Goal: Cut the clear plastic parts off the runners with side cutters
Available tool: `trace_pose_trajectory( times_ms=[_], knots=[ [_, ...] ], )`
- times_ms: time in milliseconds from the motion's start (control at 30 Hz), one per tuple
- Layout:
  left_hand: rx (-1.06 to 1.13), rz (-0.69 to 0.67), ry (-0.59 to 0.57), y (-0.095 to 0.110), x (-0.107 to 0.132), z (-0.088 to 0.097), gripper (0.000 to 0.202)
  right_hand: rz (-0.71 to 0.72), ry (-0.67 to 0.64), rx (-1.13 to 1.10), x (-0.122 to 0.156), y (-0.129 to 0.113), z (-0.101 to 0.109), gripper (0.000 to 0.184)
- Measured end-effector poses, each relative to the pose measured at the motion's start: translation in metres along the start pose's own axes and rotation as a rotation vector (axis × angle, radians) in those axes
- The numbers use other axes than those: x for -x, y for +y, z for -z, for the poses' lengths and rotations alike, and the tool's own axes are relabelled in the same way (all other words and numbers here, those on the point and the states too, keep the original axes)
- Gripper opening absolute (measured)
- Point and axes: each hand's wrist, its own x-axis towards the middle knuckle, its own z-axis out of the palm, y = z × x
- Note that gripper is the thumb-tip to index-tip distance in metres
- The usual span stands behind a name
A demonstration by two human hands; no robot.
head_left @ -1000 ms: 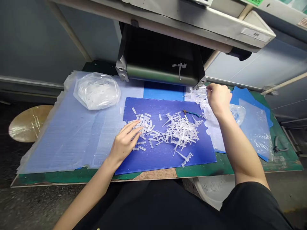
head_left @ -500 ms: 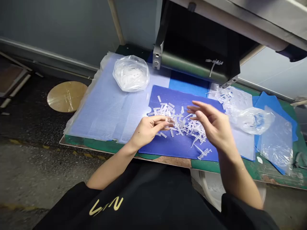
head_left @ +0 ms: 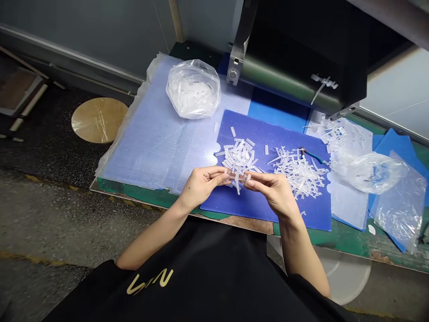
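My left hand point(head_left: 197, 188) and my right hand point(head_left: 276, 192) meet over the front of the dark blue sheet point(head_left: 248, 205). Fingertips of both pinch opposite ends of a small white plastic moulding with a sprue point(head_left: 238, 182), whose strip hangs down between them. Its exact shape is partly hidden by my fingers. Just behind lies a heap of small toothed white plastic parts point(head_left: 239, 154). To the right of my right hand is a pile of branching white sprues point(head_left: 300, 174). A pair of nippers with blue handles point(head_left: 313, 155) rests at that pile's back edge.
A clear bag of white parts point(head_left: 193, 91) stands at the back left on a translucent sheet point(head_left: 147, 143). Above the table's back hangs a black roller-like machine point(head_left: 295, 67) carrying one sprue. Another plastic bag point(head_left: 378, 172) lies right. A round stool point(head_left: 99, 120) stands left.
My right hand has come left from above the sprues, closing its open fingers on the moulding beside my left hand. The nippers and sprue pile now show. The view has shifted.
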Motion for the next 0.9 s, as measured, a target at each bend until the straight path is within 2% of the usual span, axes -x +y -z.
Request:
trace_pose_trajectory(
  times_ms=[167, 367, 500, 667, 800, 900],
  knots=[
    [-0.108, -0.001, 0.085, -0.001, 0.004, -0.005, 0.039, 0.001, 0.135, -0.017, -0.01, 0.018, -0.011, 0.034],
    [-0.407, -0.101, 0.139, 0.003, 0.011, -0.02, 0.029, 0.061, 0.313, 0.046, -0.014, 0.037, -0.02, 0.03],
    [-0.269, -0.035, 0.143, 0.002, 0.0, -0.012, 0.033, 0.118, 0.322, 0.116, -0.017, 0.037, -0.013, 0.034],
    [-0.179, 0.005, 0.099, 0.002, -0.01, -0.005, 0.037, 0.2, 0.294, 0.187, -0.009, 0.024, -0.015, 0.053],
    [-0.177, 0.017, 0.079, 0.003, -0.012, -0.012, 0.04, 0.182, 0.237, 0.102, 0.005, 0.028, -0.021, 0.039],
    [-0.188, 0.03, 0.054, 0.004, -0.011, -0.023, 0.039, 0.167, 0.297, 0.05, 0.014, 0.037, -0.02, 0.033]
  ],
)
